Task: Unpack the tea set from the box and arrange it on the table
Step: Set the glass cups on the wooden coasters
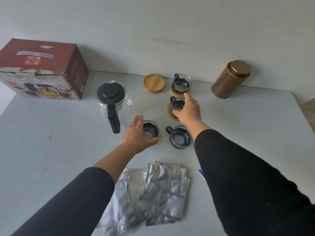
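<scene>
My left hand (138, 135) wraps around a glass cup (151, 131) with a black holder standing on the table. My right hand (187, 109) grips the rim of a second glass cup (177, 104), which rests on a bamboo coaster (171, 113). A third cup (181, 137) stands bare on the table beside my right wrist. A fourth cup (181, 83) sits on its coaster further back. One empty bamboo coaster (154, 83) lies to its left. The glass teapot (112, 99) with black lid and handle stands left of the cups. The red box (44, 68) stands at the far left.
A copper-coloured tin canister (230, 79) stands at the back right near the wall. Several silver foil pouches (150, 193) lie in a pile near the front edge of the grey table (51, 142). A blue-edged card (201, 172) peeks out by my right sleeve.
</scene>
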A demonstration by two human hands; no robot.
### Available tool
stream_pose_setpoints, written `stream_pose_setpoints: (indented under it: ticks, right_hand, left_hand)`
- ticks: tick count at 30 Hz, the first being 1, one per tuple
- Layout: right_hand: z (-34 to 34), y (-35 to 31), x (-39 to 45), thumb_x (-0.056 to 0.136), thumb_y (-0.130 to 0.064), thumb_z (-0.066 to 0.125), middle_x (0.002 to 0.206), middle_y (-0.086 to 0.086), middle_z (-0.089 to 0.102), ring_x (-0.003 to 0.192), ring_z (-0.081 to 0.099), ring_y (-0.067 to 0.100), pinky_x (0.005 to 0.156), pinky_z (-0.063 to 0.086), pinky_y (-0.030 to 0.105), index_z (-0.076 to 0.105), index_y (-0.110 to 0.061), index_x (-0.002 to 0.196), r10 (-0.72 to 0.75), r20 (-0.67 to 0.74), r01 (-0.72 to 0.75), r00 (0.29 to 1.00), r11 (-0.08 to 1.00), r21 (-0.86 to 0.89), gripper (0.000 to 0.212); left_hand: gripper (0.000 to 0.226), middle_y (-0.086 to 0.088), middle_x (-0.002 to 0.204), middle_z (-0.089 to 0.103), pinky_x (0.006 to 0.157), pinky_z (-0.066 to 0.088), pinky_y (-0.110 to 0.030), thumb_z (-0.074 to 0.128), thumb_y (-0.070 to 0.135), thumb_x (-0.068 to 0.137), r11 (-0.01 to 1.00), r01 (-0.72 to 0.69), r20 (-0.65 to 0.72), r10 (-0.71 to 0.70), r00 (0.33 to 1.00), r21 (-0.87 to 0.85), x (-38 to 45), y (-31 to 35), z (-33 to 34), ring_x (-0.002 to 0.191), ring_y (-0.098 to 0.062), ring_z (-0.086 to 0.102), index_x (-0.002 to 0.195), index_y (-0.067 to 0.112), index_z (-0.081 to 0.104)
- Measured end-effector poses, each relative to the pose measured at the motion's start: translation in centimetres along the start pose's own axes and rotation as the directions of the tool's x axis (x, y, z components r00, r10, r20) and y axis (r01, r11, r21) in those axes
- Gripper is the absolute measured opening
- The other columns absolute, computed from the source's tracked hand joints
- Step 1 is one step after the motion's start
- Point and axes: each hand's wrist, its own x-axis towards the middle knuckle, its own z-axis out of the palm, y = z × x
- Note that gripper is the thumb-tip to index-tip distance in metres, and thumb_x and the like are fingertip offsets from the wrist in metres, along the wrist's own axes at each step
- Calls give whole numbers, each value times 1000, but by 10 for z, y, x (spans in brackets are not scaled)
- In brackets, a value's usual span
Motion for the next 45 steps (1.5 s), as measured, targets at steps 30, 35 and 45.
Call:
stream_pose_setpoints:
  ticks: [30,35,45]
  right_hand:
    - [15,-73,62,77,-36,73,141,16,42,132,38,33,109,34,37,31,-12,144,-179,143,197,973,972,-126,82]
    - [38,-89,98,73,-38,75,138,19,41,129,39,36,103,37,38,32,-13,141,-186,199,219,962,963,-158,84]
    - [65,-92,124,73,-39,69,138,19,40,128,36,36,100,39,42,34,-12,137,-122,172,160,978,960,-229,78]
  left_hand:
    - [105,7,158,15,117,19,-24,75,54,70,990,-130,4,131,991,-49,4,-18,-6,145,-12,20,152,23,17]
    - [105,11,157,20,117,24,-26,77,55,65,990,-118,-38,115,993,-74,10,-24,1,142,-9,25,150,28,21]
    - [103,7,155,25,114,23,-17,79,51,65,986,-150,-119,141,983,-70,8,-28,9,140,-7,30,149,25,26]
